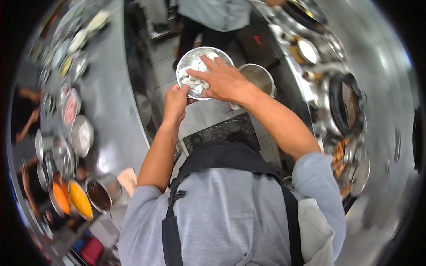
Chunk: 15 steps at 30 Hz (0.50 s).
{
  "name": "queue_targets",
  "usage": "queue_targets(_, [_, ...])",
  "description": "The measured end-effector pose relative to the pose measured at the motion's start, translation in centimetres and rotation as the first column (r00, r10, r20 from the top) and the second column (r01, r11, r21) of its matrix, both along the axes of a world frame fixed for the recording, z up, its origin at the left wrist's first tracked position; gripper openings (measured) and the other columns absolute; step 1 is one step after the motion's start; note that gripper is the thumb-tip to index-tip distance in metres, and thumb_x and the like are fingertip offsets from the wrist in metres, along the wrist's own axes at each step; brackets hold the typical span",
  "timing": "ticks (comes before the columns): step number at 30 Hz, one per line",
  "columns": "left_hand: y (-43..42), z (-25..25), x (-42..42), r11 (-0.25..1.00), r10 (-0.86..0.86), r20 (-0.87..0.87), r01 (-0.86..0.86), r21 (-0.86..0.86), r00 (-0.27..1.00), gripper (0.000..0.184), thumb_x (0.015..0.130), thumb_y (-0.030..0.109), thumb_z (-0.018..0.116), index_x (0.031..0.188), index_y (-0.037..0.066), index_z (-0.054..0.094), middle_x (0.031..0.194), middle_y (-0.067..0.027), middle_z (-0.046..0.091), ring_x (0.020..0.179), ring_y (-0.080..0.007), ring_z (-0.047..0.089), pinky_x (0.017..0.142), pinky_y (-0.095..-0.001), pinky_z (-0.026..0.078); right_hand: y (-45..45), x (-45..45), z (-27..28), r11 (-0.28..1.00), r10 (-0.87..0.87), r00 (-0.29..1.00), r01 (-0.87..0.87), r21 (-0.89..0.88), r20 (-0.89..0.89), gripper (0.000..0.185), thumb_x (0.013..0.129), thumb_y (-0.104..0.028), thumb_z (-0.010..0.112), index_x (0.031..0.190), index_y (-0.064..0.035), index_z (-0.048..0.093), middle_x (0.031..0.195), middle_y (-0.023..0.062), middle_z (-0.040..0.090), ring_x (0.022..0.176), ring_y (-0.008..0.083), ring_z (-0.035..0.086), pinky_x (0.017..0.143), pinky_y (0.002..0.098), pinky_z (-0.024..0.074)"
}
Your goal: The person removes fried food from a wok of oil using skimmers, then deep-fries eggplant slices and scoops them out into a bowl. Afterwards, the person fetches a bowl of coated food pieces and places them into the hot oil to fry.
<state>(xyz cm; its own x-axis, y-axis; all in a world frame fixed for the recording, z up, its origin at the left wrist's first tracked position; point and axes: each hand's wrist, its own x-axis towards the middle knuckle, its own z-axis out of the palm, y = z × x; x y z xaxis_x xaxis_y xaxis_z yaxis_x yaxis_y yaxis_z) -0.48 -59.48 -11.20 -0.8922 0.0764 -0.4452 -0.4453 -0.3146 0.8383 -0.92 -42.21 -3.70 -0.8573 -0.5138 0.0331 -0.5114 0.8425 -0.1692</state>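
A round metal bowl is held out in front of me, above the floor. Inside it lie pale pieces coated in white powder; what they are I cannot make out. My left hand grips the bowl's near left rim, thumb at the edge. Over the bowl, my right hand has its fingers spread, their tips at the floury pieces, and holds nothing I can see. Part of the contents is hidden under that hand. Just right of the bowl is a larger metal pot.
A steel counter on the left carries several bowls, including pans of orange sauce and dark sauce. On the right stands a stove line with a wok. A person stands ahead; a floor mat lies below.
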Motion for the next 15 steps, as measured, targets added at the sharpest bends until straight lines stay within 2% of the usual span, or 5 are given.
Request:
queue_targets(1, [1.9, 0.0, -0.3, 0.996, -0.085, -0.044, 0.085, -0.001, 0.995, 0.017, 0.083, 0.005, 0.052, 0.097, -0.003, 0.058, 0.086, -0.0081, 0.065, 0.069, -0.0146, 0.063, 0.065, -0.0311, 0.057, 0.9, 0.2, -0.2, 0.992, -0.081, 0.995, 0.074, 0.105, 0.061, 0.064, 0.078, -0.024, 0.075, 0.137, -0.0319, 0.051, 0.145, 0.0146, 0.041, 0.127, 0.0418, 0.043, 0.096, 0.0471, 0.0473])
queue_targets(4, [7.1, -0.7, -0.6, 0.969, -0.244, -0.107, 0.246, 0.005, 0.964, 0.019, 0.086, 0.006, 0.052, 0.098, -0.005, 0.061, 0.089, -0.0107, 0.067, 0.073, -0.0157, 0.067, 0.063, -0.0286, 0.058, 6.1, 1.7, -2.0, 0.97, -0.218, 0.976, 0.217, 0.108, 0.001, 0.06, 0.078, -0.028, 0.073, 0.135, -0.0336, 0.052, 0.141, 0.0139, 0.044, 0.122, 0.0431, 0.045, 0.091, 0.0507, 0.05])
queue_targets(6, [10.5, -0.4, -0.6, 0.921, -0.387, -0.07, 0.382, -0.076, 0.919, 0.019, 0.086, 0.006, 0.052, 0.099, -0.006, 0.061, 0.089, -0.0112, 0.067, 0.073, -0.0163, 0.067, 0.063, -0.0291, 0.058, 9.1, 3.7, -1.1, 0.939, -0.325, 0.942, 0.31, 0.151, 0.088, 0.054, 0.08, -0.029, 0.071, 0.131, -0.0313, 0.054, 0.134, 0.013, 0.047, 0.119, 0.0411, 0.048, 0.086, 0.0504, 0.053])
queue_targets(10, [18.0, 1.3, 0.1, 0.806, -0.592, -0.107, 0.585, -0.097, 0.799, 0.021, 0.087, 0.006, 0.051, 0.1, -0.006, 0.061, 0.09, -0.0117, 0.068, 0.073, -0.0165, 0.067, 0.062, -0.0286, 0.059, 15.1, 7.5, -1.4, 0.847, -0.499, 0.856, 0.515, 0.134, -0.133, 0.049, 0.076, -0.023, 0.072, 0.123, -0.023, 0.058, 0.124, 0.0132, 0.051, 0.11, 0.0394, 0.052, 0.077, 0.0457, 0.0566])
queue_targets(15, [28.8, 5.2, 1.1, 0.71, -0.701, -0.157, 0.702, -0.056, 0.696, 0.022, 0.087, 0.006, 0.051, 0.101, -0.008, 0.059, 0.095, -0.0146, 0.066, 0.077, -0.0182, 0.067, 0.062, -0.0282, 0.06, 24.7, 11.1, 1.4, 0.751, -0.625, 0.751, 0.653, 0.099, -0.215, 0.043, 0.075, -0.017, 0.071, 0.117, -0.02, 0.062, 0.115, 0.0126, 0.056, 0.105, 0.0385, 0.055, 0.08, 0.0438, 0.056])
